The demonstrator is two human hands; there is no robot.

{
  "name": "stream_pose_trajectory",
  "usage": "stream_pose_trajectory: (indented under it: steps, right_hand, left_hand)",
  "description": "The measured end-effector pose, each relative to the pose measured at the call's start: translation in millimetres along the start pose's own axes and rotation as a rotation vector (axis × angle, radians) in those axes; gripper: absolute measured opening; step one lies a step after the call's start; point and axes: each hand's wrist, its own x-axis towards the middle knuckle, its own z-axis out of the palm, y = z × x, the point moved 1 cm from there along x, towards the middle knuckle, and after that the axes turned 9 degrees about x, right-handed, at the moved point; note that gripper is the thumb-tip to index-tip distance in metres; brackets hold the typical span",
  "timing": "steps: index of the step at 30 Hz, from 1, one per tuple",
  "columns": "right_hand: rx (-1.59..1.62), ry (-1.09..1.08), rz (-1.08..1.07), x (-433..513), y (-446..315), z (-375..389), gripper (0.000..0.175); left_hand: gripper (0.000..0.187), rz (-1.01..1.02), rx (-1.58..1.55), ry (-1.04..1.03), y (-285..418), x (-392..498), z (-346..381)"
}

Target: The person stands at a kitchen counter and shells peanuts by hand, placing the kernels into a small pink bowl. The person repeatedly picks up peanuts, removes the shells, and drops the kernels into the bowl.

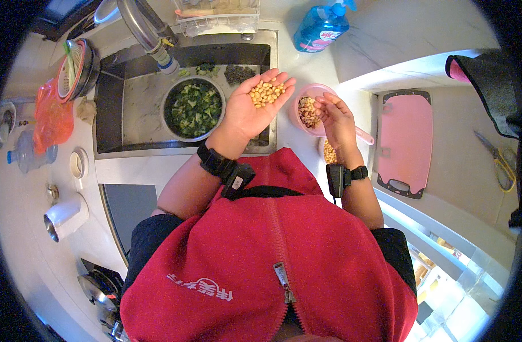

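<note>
My left hand is palm up over the right edge of the sink, cupping a heap of yellow soybeans. Over a pink plastic cup with a handle, my right hand has its thumb and fingertips drawn together; whether a bean is between them is too small to tell. Inside the cup are mixed beans, some yellow and some reddish brown. A second container of yellow beans sits just nearer to me, partly hidden by my right wrist.
In the steel sink stands a metal pot of chopped broccoli in water, below the faucet. A blue soap bottle is behind the cup. To the right lie a pink cutting board and scissors. Stacked baskets stand left.
</note>
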Motion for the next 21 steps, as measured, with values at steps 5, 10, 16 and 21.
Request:
stream_pose_trajectory:
  steps: [5, 10, 16, 21]
  right_hand:
    - [-0.026, 0.028, 0.080, 7, 3, -13, 0.032]
    - [-0.276, 0.053, 0.002, 10, 13, -22, 0.033]
    - [-0.209, 0.028, 0.066, 10, 10, -24, 0.025]
    - [-0.201, 0.024, 0.000, 8, 7, -18, 0.026]
  left_hand:
    - [0.028, 0.002, 0.000, 0.007, 0, -1, 1]
    - [0.029, 0.013, 0.009, 0.016, 1, 0, 2]
    - [0.030, 0.014, 0.011, 0.020, 1, 1, 1]
    - [0.030, 0.008, 0.001, -0.013, 2, 0, 4]
